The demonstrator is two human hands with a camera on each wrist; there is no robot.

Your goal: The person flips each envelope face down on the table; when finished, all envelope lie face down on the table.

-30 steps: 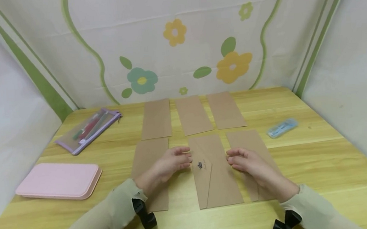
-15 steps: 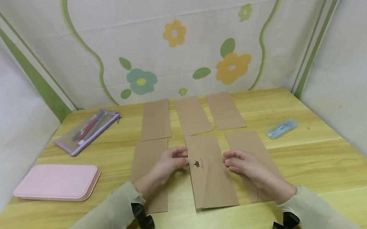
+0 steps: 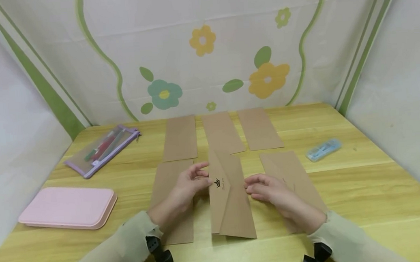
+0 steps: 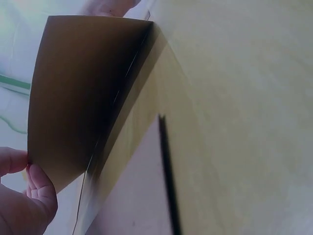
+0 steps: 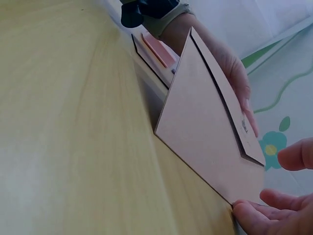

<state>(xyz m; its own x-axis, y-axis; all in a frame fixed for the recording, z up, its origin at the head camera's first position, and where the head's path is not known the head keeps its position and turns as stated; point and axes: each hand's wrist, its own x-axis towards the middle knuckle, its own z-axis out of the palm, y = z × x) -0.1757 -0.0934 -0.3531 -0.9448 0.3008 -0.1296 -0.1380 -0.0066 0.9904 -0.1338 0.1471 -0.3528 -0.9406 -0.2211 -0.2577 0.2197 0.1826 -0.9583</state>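
A brown kraft envelope (image 3: 237, 210), flap side up with a small crown print, is tilted up on its left side in the middle of the table. My left hand (image 3: 183, 189) pinches its left edge; in the left wrist view, thumb and finger meet at the edge of the raised envelope (image 4: 78, 88). At the opposite edge is my right hand (image 3: 272, 191), fingertips touching the low side while the thumb stays apart, as the right wrist view shows. Another envelope (image 3: 180, 230) lies beneath my left forearm, and one more (image 3: 298, 169) is partly under my right hand.
Three plain brown envelopes (image 3: 221, 134) form a row at the back of the wooden table (image 3: 363, 185). To the left are a purple-edged mesh pencil pouch (image 3: 103, 150) and a pink case (image 3: 69, 205). A small blue clear box (image 3: 322, 149) is at right.
The middle envelope has shifted left, and its left side has risen off the table in my left hand's pinch. My right hand has followed leftward along with its right edge.
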